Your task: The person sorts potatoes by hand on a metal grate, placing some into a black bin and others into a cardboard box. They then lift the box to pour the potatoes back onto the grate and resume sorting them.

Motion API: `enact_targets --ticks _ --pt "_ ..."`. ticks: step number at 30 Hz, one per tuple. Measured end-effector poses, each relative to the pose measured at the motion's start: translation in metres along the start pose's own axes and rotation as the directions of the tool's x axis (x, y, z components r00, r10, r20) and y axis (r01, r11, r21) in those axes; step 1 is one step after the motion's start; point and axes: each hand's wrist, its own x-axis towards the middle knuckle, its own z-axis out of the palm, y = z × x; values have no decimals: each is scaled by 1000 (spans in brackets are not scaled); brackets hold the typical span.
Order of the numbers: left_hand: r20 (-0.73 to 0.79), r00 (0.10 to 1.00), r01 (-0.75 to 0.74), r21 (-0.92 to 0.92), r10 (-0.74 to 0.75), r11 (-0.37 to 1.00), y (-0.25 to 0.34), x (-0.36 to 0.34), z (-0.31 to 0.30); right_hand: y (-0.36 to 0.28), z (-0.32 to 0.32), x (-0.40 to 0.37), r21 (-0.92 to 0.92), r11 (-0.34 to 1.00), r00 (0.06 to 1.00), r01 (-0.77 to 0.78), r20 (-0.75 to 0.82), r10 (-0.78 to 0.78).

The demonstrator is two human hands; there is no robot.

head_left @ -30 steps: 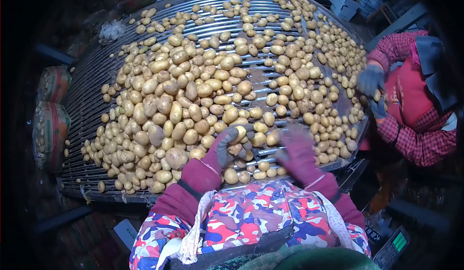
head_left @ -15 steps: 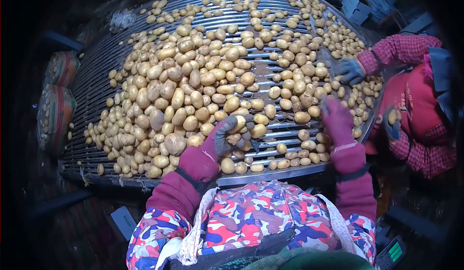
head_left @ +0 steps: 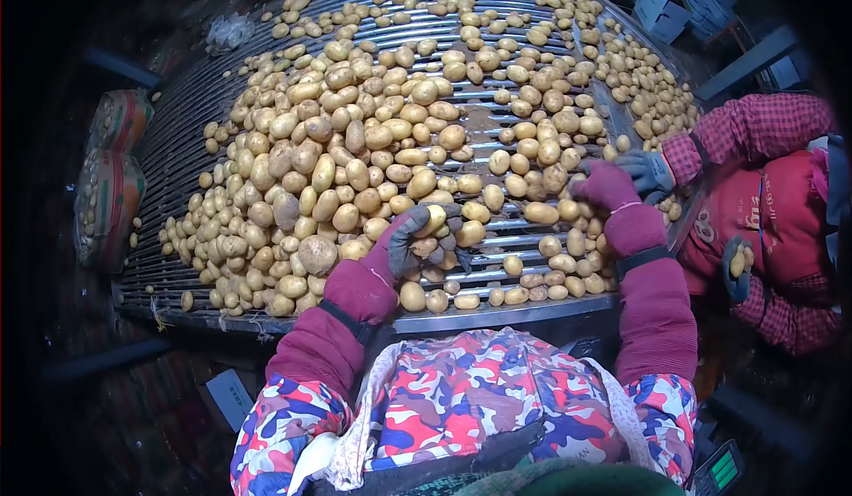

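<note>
My right hand (head_left: pixel 606 185) has reached up the roller table (head_left: pixel 177 132), grip unclear; my left hand (head_left: pixel 408 248) still clutches potatoes (head_left: pixel 433 223) near its edge.

Your right hand (head_left: pixel 605 185), in its dark red knitted glove, leaves the near edge of the ribbed metal sorting table (head_left: pixel 177 132). It travels out to the right with the arm stretched. It now lies among the pale yellow potatoes (head_left: pixel 532 154) by the right rim, just beside the co-worker's grey-gloved hand (head_left: pixel 648 174). That grey hand drops lower and comes nearer to you. The co-worker's other gloved hand (head_left: pixel 735 265), holding one potato, sinks lower against the red apron (head_left: pixel 768 212).
</note>
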Motion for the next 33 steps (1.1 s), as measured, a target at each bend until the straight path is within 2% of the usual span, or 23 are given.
enact_targets --ticks 3,5,6,7,8,9,10,11,13,14,15,17,19,20,21,23,25,27,28,29,31,32,33 --pt "79 997 2 -8 -2 1000 -2 4 -9 -16 -3 -21 -77 994 997 -77 -18 76" --pt "64 998 -6 -50 9 999 -3 4 -8 -16 -14 -37 109 989 995 -102 3 102" --pt "77 997 -1 -40 4 999 1 4 -10 8 7 -32 355 935 994 -5 -104 45" --pt "83 996 18 -51 -13 999 1 4 -12 8 6 -41 355 935 992 -19 -109 61" --pt "91 995 43 -67 -36 997 -2 3 -12 9 8 -58 760 650 993 23 -93 74" --pt "110 993 56 -66 -49 996 -2 4 -11 9 8 -75 976 206 993 70 -88 81" --pt "101 994 49 -89 -40 995 -1 5 -11 9 13 -86 979 -202 997 40 -52 -58" --pt "92 995 44 -111 -34 993 -1 5 -11 10 22 -96 978 -200 998 51 -59 -35" --pt "103 994 40 -107 -29 993 -2 6 -9 7 34 -119 823 -567 981 -19 -93 -168" --pt "94 996 22 -109 -12 994 -3 7 -9 5 38 -132 723 -690 962 -35 -163 -219" --pt "84 996 5 -110 4 994 -4 9 -10 2 48 -140 520 -837 935 -171 -182 -305" --pt "16 1000 -26 -48 27 998 -2 4 2 -4 55 -165 485 -868 939 -111 -235 -251" --pt "75 996 -33 -76 39 997 -2 6 1 -13 61 -188 460 -887 938 -23 -297 -178" --pt "9 999 -44 -31 44 999 -2 4 4 -15 64 -201 442 -896 929 36 -344 -132" --pt "91 996 11 -134 2 991 -5 8 -8 -16 68 -215 432 -899 932 72 -350 -94" --pt "52 999 11 -144 -3 989 -6 9 -8 -19 78 -240 459 -867 959 193 -277 66" --pt "103 994 -30 -108 42 994 -6 8 -4 -29 85 -265 421 -873 954 246 -266 140" --pt "22 999 -44 -13 45 999 -4 0 12 -38 91 -289 384 -858 930 341 -271 249" --pt "-6 999 -52 -28 52 998 -7 2 8 -51 86 -302 442 -789 894 427 -74 442" --pt "30 999 -28 25 27 999 -5 3 3 -44 105 -316 432 -780 879 453 -73 471" --pt "76 997 -17 5 17 1000 -8 5 -3 -17 148 -350 384 -852 932 356 -206 297" --pt "120 993 -3 -27 7 1000 -10 6 -4 -17 149 -366 445 -790 897 421 -75 436" --pt "135 991 11 -20 -8 1000 -11 5 -1 -8 148 -385 331 -829 892 451 -138 430"
